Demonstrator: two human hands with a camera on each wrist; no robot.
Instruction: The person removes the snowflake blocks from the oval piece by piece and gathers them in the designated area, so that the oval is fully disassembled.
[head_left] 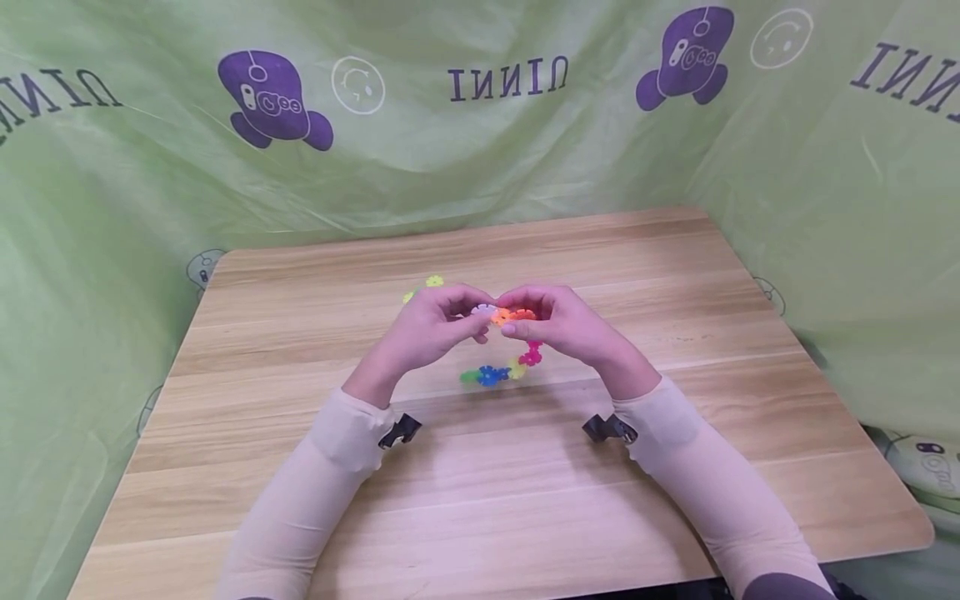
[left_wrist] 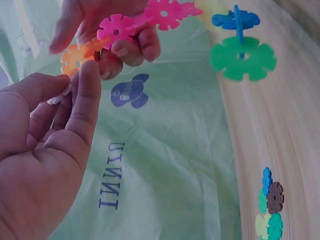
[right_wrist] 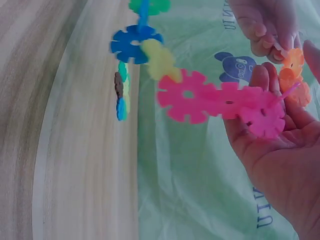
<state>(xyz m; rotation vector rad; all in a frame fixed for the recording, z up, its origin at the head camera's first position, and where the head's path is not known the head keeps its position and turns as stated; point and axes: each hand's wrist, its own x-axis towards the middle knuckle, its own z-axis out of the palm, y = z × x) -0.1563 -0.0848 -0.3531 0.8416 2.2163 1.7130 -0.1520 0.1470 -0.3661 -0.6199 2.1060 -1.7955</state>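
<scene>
My left hand pinches a white notched snowflake disc between thumb and fingers. Close beside it, my right hand holds the orange discs at one end of a chain of interlocked discs. From that hand the chain hangs through pink discs, a yellow disc and blue discs to a green disc at its free end. The white disc meets the orange one edge to edge; fingers hide whether their slots are joined.
A second group of linked discs, brown, blue, green and yellow, lies on the wooden table toward the back, partly hidden behind the left hand in the head view. Green printed cloth surrounds the table at the back and sides.
</scene>
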